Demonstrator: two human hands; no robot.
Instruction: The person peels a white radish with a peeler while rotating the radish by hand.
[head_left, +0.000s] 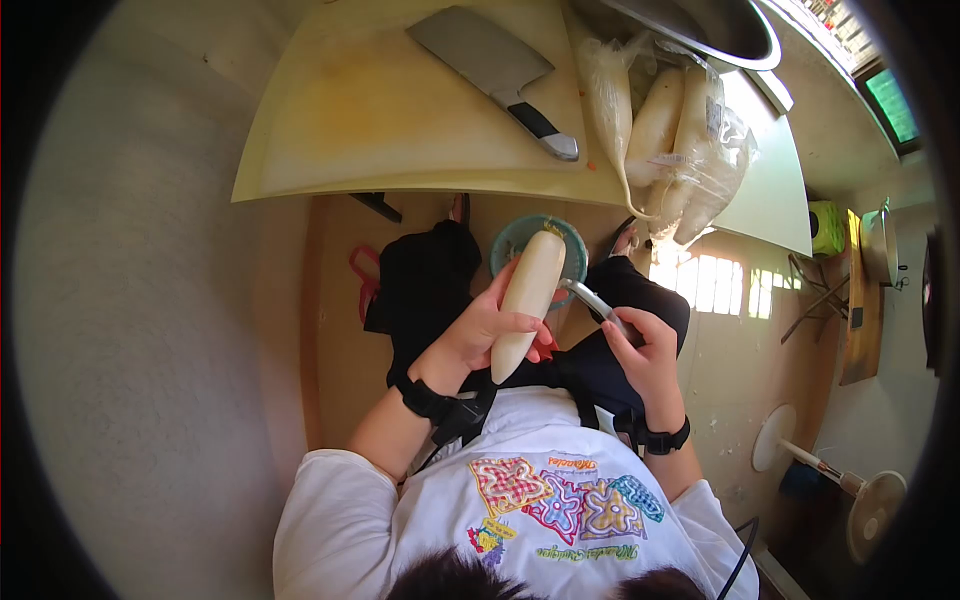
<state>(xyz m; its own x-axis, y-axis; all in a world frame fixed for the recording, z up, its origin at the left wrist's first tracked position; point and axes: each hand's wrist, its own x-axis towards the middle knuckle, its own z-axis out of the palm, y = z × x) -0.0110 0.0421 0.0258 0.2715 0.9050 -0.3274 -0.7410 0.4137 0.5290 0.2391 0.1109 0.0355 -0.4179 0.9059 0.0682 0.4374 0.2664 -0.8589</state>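
Note:
A long white radish (530,300) lies in my left hand (490,325), whose fingers wrap round its middle. Its leafy-stub end points away from me, over a blue-green basin (513,236) on the floor between my feet. My right hand (648,350) is closed round the handle of a metal peeler (592,297). The peeler's head is close to the radish's right side; whether they touch is hard to tell.
A cleaver (485,55) rests on the cutting board (350,120) on the table ahead. Right of it lie several white radishes (655,125) in clear plastic, near a metal bowl (740,30). A fan (878,515) stands at the lower right.

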